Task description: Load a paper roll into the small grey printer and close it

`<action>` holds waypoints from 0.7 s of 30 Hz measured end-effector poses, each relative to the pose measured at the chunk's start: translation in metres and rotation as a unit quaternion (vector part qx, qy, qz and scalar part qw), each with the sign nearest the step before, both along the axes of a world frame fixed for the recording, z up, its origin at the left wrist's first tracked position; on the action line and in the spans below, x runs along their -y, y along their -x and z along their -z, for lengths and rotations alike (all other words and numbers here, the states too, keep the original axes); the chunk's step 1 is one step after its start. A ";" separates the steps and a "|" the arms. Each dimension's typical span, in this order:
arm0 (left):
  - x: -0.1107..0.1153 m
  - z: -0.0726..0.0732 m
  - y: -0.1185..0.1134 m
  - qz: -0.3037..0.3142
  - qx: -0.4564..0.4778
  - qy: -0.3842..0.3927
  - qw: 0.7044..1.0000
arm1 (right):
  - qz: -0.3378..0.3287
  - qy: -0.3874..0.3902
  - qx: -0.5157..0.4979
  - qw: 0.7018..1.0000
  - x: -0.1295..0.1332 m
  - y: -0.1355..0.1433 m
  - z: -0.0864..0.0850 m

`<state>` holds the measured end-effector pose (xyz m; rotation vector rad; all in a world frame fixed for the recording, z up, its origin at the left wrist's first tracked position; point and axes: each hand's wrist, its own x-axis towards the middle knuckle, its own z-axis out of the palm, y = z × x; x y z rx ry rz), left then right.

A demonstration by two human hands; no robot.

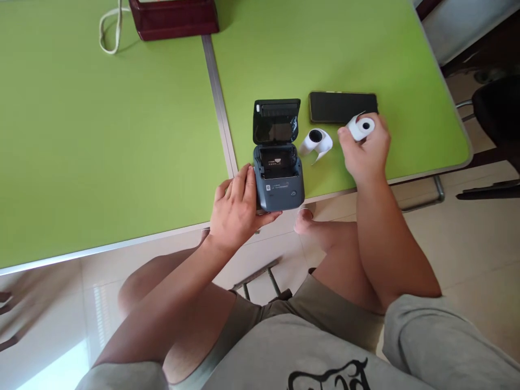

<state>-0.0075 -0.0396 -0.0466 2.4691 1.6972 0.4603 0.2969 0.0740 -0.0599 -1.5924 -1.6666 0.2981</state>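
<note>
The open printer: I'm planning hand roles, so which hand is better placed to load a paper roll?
Right, I'd judge: the right hand holds a white roll, while the left hand braces the open printer.

So the worktop [122,135] is bright green with pale metallic edging, a rounded near right corner and a metal strip [219,97] splitting it. Far side, left of middle, there's a dark red thing [179,21], with a white cord [117,27] looping out left. Near edge has an open-lidded printer [281,187], then just right a partly unwound paper roll [324,145], and a dark phone [337,107] farther right.
</note>
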 end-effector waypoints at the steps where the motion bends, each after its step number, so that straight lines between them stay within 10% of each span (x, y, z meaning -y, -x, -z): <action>1: 0.000 0.000 0.000 -0.003 0.003 0.001 1.000 | 0.008 -0.013 0.040 0.999 -0.001 -0.001 0.000; 11: 0.000 0.002 0.000 -0.008 0.017 -0.005 1.000 | -0.002 -0.125 0.107 0.986 0.035 0.032 -0.027; 21: -0.001 0.002 -0.001 -0.007 0.019 -0.001 1.000 | -0.032 0.018 0.101 0.994 0.021 0.066 -0.007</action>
